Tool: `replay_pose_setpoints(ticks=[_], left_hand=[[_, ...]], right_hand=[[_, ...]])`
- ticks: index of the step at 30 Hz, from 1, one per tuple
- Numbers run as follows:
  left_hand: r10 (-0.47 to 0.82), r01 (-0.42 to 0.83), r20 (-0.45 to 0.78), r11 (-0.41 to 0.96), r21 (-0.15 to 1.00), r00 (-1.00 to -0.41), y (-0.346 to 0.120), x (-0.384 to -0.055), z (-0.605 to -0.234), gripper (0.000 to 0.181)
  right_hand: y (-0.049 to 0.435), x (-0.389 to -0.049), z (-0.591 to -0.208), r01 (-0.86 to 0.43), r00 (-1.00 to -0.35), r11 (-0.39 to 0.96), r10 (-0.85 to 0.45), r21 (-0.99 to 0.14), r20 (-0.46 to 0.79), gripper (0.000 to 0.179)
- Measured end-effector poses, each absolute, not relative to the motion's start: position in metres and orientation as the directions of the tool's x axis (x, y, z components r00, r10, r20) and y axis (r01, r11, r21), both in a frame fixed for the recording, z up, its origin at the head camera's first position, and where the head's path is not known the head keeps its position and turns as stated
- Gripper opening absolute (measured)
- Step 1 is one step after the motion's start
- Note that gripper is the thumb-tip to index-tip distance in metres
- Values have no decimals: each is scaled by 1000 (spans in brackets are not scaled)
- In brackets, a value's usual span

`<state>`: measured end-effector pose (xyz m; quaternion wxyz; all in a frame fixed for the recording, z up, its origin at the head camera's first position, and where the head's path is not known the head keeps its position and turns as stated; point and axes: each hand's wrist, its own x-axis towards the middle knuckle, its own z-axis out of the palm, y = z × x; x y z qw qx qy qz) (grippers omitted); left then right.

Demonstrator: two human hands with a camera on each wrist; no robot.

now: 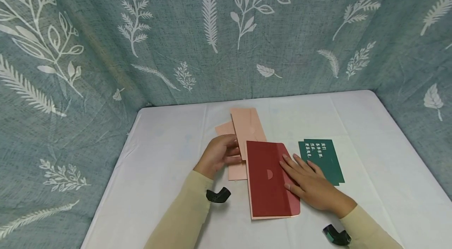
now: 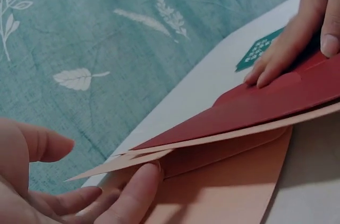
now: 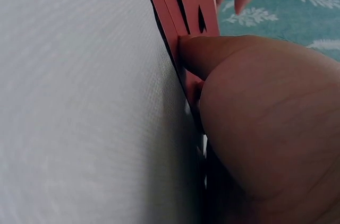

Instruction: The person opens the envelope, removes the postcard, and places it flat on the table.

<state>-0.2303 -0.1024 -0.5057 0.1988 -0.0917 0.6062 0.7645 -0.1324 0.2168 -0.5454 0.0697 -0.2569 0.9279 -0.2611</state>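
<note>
A teal cloth (image 1: 197,72) printed with white leaves hangs beyond both hands and along their outer sides. Beneath the hands spreads a white table (image 1: 159,174). The person's 2 pale yellow sleeves, left sleeve (image 1: 183,213) and right sleeve (image 1: 369,229), end at the wrists.

The red folder (image 1: 261,194) lies between the hands, under the fingers of the right and just beside those of the left; a pink edge shows below it, and its strip under the right fingers is a lighter red. Just past the left fingertips, a front pink paper (image 1: 248,125) overlaps a rear pink paper (image 1: 236,172), and the red folder partly covers both.

The right hand (image 1: 312,186) is spread nearly flat, fingers extended, pressing on the lighter strip and gripping nothing. The left hand (image 1: 215,154) has its fingers loosely bent and parted, with a fingertip touching the edge of the pink paper in the left wrist view.

Beyond the right hand's knuckles, partly hidden by it, are 2 overlapping green cards (image 1: 330,162); the upper bears white characters. A dark device (image 1: 217,195) sits just beside the left wrist, and a similar device (image 1: 337,235) beside the right.
</note>
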Motion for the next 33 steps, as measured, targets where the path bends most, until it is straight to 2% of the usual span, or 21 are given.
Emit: replay_pose_setpoints(ticks=[4, 9, 23, 33], left_hand=[[209, -410, -375, -166, 897, -903, -100, -231, -509, 50], [165, -398, -374, -145, 906, -913, -95, -231, -513, 59], [101, -377, -366, -127, 918, -925, -99, -232, -514, 50], [8, -303, -305, -143, 942, -952, -111, -235, -512, 48]], right_hand=[[217, -133, -546, -437, -860, 734, -511, -520, 1, 71], [217, -133, -546, -436, -860, 735, -510, -520, -1, 72], [218, -134, -545, -430, -862, 738, -507, -520, -8, 73], [217, -133, -548, -432, -863, 739, -505, -517, 0, 73]])
